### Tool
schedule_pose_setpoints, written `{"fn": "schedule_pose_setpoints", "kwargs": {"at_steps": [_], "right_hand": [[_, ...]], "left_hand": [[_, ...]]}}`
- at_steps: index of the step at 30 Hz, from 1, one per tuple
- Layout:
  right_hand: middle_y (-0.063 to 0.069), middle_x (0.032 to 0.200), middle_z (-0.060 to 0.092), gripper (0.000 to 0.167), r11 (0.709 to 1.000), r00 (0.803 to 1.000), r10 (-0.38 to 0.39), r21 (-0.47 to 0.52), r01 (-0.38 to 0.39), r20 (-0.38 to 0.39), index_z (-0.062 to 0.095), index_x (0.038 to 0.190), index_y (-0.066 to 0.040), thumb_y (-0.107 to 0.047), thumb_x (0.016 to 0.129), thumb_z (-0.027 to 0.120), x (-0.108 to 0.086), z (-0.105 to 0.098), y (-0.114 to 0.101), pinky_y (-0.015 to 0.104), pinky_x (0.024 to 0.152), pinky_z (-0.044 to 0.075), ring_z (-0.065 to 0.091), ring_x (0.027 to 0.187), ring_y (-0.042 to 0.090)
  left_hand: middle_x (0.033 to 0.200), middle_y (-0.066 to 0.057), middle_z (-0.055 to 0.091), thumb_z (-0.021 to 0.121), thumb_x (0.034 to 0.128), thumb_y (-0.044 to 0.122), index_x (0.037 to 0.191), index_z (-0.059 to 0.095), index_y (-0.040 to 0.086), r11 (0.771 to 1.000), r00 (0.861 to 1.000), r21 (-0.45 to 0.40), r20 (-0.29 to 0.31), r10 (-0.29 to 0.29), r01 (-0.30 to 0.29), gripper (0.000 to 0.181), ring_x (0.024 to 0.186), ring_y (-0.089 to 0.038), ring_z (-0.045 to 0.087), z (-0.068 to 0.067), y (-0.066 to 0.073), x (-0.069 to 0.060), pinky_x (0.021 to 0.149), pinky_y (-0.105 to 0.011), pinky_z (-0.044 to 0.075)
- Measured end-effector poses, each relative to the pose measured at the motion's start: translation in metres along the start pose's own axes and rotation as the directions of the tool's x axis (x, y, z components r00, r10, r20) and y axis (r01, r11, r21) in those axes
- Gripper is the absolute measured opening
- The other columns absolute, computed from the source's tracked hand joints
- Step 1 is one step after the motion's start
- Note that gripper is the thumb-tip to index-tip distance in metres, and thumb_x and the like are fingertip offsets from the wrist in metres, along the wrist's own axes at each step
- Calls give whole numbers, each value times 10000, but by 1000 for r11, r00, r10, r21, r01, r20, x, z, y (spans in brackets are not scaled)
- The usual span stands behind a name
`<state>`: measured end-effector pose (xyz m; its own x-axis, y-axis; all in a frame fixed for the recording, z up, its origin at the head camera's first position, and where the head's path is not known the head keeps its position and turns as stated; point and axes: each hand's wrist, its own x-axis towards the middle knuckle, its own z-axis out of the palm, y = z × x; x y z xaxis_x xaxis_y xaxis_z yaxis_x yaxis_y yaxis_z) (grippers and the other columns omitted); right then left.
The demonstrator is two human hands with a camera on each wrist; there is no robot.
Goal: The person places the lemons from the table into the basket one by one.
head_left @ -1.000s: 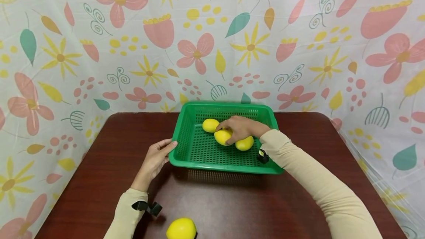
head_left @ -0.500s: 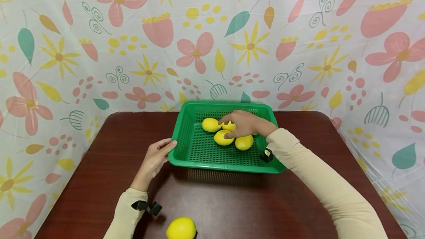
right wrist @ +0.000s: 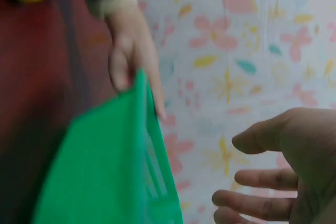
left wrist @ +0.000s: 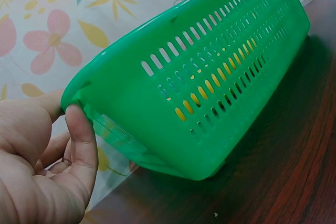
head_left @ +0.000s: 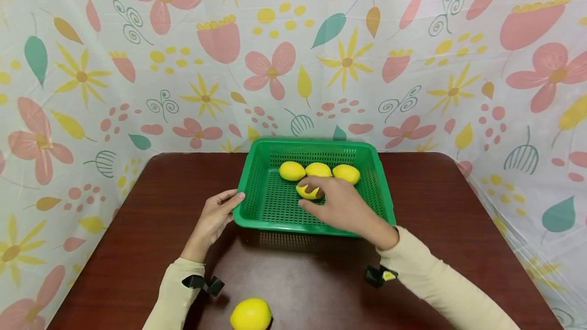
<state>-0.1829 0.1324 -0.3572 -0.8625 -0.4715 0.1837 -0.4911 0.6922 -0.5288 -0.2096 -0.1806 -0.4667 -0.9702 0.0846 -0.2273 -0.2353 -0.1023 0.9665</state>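
My left hand [head_left: 214, 223] grips the left rim of a green plastic basket [head_left: 284, 227]; in the left wrist view, thumb and fingers pinch its corner. Inside, a back row holds a left lemon [head_left: 292, 170], a middle lemon [head_left: 318, 169] and a right lemon [head_left: 346, 173]. A front lemon [head_left: 304, 192] is partly covered by my right hand [head_left: 341, 207], which hovers over the basket's front right part. The right wrist view shows that hand [right wrist: 273, 177] with loosely bent fingers and nothing between them. Whatever lies beneath the palm is hidden.
One more lemon [head_left: 250, 313] lies on the dark red-brown table [head_left: 302, 279] near the front, right of my left forearm. Behind the table hangs a flower-patterned cloth [head_left: 275, 65]. Black wrist cameras sit on both sleeves.
My right hand has drawn back from the rear lemons toward the basket's front, uncovering the back row's middle and right lemons. The left hand keeps its hold on the rim.
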Motion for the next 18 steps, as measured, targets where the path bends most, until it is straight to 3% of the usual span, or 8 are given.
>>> {"fn": "schedule_pose_setpoints", "kwargs": {"at_steps": [5, 9, 14, 18], "right_hand": [[-70, 1024, 737, 310, 999, 999, -37, 31, 37, -5, 727, 1210, -191, -315, 929, 764, -28, 22, -15, 281, 713, 534, 670, 864, 120], [-83, 1037, 737, 292, 993, 993, -115, 36, 114, 15, 745, 1174, -184, -311, 913, 770, -50, 44, -26, 296, 760, 546, 657, 888, 87], [-130, 1051, 722, 283, 971, 971, -227, 91, 220, 72, 756, 1137, -198, -340, 894, 784, -72, 75, -38, 231, 759, 525, 615, 903, 17], [-124, 1144, 708, 361, 961, 951, -273, 92, 262, 142, 738, 1185, -206, -453, 922, 745, -79, 96, -44, 240, 782, 532, 624, 973, 45]], "left_hand": [[1130, -36, 622, 687, 1009, 247, 1471, 481, -26, 1000, 1000, 3, -5, 0, 0, 574, 859, -77, 642, 0, 0, 0, 738, -242, 562], [1117, -32, 629, 687, 1009, 242, 1469, 484, -26, 1000, 1000, 3, -10, -3, 3, 570, 854, -74, 645, 0, -1, 0, 734, -239, 562], [1106, -22, 628, 684, 1012, 238, 1471, 481, -24, 1000, 1000, 3, -9, -9, 9, 567, 836, -67, 636, 0, -1, 0, 727, -236, 557], [1117, -22, 621, 681, 1014, 254, 1475, 478, -19, 1000, 1000, 7, -5, -1, 1, 574, 852, -71, 635, 0, 0, 0, 730, -238, 555]]}}
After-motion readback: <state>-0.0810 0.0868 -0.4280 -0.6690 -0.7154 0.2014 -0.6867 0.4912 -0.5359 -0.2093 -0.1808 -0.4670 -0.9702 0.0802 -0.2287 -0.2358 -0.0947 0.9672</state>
